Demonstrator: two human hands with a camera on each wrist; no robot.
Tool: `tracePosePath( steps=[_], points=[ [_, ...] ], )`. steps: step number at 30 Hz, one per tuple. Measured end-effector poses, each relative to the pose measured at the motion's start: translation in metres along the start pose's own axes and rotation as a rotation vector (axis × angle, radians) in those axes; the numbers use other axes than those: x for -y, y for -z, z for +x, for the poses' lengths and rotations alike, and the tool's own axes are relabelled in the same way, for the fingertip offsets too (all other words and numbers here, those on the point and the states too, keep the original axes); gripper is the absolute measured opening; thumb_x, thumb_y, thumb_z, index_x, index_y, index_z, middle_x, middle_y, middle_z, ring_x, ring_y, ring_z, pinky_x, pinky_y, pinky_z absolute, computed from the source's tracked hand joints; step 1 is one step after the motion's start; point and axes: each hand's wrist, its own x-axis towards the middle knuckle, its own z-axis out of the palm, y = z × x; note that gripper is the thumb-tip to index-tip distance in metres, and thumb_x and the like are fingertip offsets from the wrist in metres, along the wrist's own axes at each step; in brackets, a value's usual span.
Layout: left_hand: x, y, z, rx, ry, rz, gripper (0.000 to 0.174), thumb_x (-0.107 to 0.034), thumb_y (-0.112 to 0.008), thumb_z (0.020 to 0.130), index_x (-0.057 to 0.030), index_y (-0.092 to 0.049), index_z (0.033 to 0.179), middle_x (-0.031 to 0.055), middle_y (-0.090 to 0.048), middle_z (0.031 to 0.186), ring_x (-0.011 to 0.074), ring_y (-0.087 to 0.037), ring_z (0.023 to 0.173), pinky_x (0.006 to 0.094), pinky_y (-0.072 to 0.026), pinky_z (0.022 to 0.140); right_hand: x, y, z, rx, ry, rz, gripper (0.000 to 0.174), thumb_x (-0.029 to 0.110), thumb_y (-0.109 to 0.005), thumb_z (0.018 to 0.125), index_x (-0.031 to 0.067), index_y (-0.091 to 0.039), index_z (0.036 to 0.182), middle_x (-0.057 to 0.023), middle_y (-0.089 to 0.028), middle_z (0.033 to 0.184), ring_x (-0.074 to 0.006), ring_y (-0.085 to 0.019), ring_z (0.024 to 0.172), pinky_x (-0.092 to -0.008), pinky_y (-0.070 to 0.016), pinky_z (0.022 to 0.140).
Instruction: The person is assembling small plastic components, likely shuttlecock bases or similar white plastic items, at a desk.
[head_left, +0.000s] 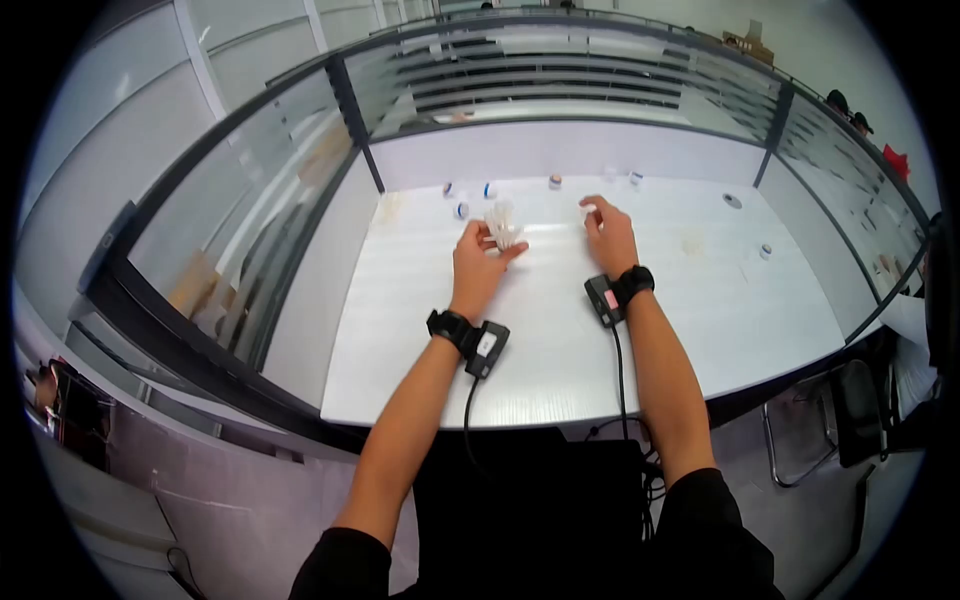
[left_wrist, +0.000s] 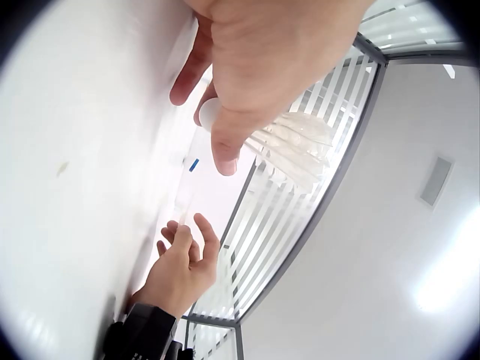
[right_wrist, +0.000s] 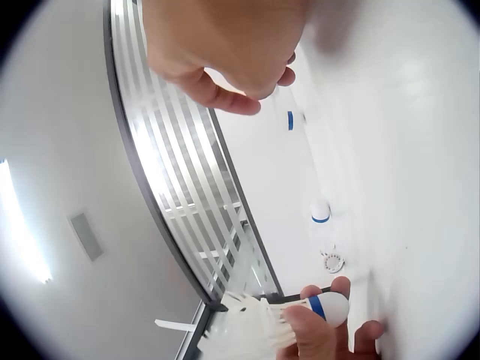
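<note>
**Shuttlecock (head_left: 501, 222) Grasped by Left Hand (head_left: 480, 265) over the Desk (head_left: 560, 330)**

Work surface: a white desk, enclosed along its back, left and right edges by a partition (head_left: 560, 150) with glass upper panels. A person is positioned at the front edge, both forearms extended over the top.

Left hand: grasping. Thumb and fingers pinch the shuttlecock near its white cork (right_wrist: 337, 309), just behind which runs a blue band (right_wrist: 317, 307). The pale skirt (right_wrist: 238, 324) fans out beyond the grip. Location of the shuttlecock: left of the desk's centre, toward the back edge.

Right hand (head_left: 612, 240): located right of centre, toward the back edge, well apart from the left. Fingers are bent, with thumb and forefinger near each other. A pale patch shows at the fingertips; whether anything is held cannot be told.

Loose items: three small blue-and-white pieces (head_left: 461, 211) lie near the back-left corner. A brown-topped piece (head_left: 555, 182) sits by the middle of the back edge; another blue-marked piece (head_left: 635, 179) is farther right along it. One small piece (head_left: 766, 251) lies near the right edge. A round grommet (head_left: 733, 201) is set near the back-right corner.
</note>
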Motion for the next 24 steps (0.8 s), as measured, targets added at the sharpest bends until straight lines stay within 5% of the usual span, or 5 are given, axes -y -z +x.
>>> tracePosePath(
  steps=[4,11,24],
  points=[
    [-0.005,-0.001,-0.002,-0.002,0.05,0.012,0.05,-0.026,-0.089,0.08,0.0017,-0.058,0.109,0.0125,-0.071,0.11,0.0154,-0.07,0.081,0.0269,-0.0529,0.057,0.001,-0.001,-0.002,0.018,-0.083,0.081,0.017,0.007,-0.058,0.09,0.0025,-0.074,0.091,-0.0154,-0.069,0.082,-0.0278,-0.065,0.076,-0.0373,-0.0516,0.074],
    [-0.014,0.0,-0.003,0.014,0.062,-0.059,0.046,-0.023,-0.085,0.085,0.0029,-0.058,0.113,0.0139,-0.071,0.113,0.0166,-0.073,0.08,0.0268,-0.0544,0.07,-0.003,-0.004,-0.003,-0.028,-0.07,0.178,0.022,0.001,-0.058,0.089,0.0012,-0.075,0.101,-0.0147,-0.076,0.097,-0.0278,-0.07,0.088,-0.0357,-0.0542,0.084],
    [0.02,-0.002,0.006,0.08,0.029,-0.057,0.039,-0.017,-0.068,0.097,0.0003,-0.054,0.129,0.0127,-0.07,0.119,0.0187,-0.074,0.092,0.0292,-0.0574,0.058,0.024,-0.014,-0.009,0.075,0.009,0.164,0.017,0.012,-0.073,0.089,0.0074,-0.079,0.104,-0.0103,-0.078,0.098,-0.0219,-0.071,0.086,-0.0337,-0.0518,0.077]
  ],
)
